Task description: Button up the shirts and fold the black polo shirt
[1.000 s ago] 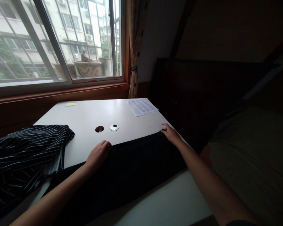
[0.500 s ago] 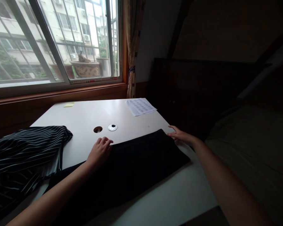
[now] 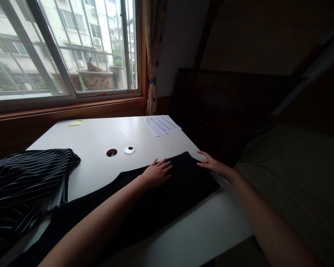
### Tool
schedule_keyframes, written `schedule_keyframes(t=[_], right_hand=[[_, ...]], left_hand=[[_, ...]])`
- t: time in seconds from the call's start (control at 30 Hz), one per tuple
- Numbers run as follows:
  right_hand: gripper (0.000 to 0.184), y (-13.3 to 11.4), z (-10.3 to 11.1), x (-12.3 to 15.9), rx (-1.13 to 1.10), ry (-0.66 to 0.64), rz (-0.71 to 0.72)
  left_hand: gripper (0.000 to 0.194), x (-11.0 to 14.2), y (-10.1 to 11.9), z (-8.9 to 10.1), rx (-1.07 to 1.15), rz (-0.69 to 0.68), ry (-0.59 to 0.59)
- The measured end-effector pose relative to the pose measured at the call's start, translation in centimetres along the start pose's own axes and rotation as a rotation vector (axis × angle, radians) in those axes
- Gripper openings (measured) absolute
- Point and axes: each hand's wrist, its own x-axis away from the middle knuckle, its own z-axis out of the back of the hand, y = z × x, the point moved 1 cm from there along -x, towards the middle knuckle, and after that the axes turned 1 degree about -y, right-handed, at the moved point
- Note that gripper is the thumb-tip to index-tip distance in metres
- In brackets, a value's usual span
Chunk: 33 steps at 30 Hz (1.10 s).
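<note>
- Fingers [image 3: 166, 165] of the left hand [image 3: 156, 174]: spread flat and released, laid on the upper face of the black cloth [image 3: 180, 189], with nothing pinched
- Fingers of the right hand [image 3: 214, 166]: parted and released at the cloth's right end; whether the fabric is pressed by their tips cannot be told
- Black cloth: laid out across the tabletop [image 3: 91, 137], crossed by the left forearm [image 3: 105, 215], its left part reaching the striped garment [image 3: 33, 170]; any overlap there cannot be made out
- Possible fault, creasing: wrinkles could be pushed into the fabric if the left hand were dragged across it with the right end unpinned
- Possible fault, slipping: the right end could be carried over the tabletop's side edge by too strong a pull
- Possible fault, snagging: the striped garment could be dragged along if the black cloth were drawn rightward
</note>
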Motion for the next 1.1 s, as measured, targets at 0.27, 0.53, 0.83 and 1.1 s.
schedule_keyframes(t=[0.27,0.53,0.83,1.1], right_hand=[[0.068,3.0,-0.8,1.8,0.426,0.221,-0.035],[0.049,4.6,-2.4,3.7,0.955,0.411,0.049],[0.046,0.4,-5.9,3.1,1.075,0.606,0.304],[0.063,-3.0,-13.7,-2.8,0.987,0.224,0.447]], left_hand=[[0.063,-2.6,0.0,-1.5,0.006,0.047,-0.017],[0.062,-2.9,-0.1,-1.3,-0.001,0.039,0.013],[0.058,1.0,3.7,-0.8,0.013,-0.054,0.051],[0.062,5.6,6.7,-0.4,0.085,-0.014,0.005]])
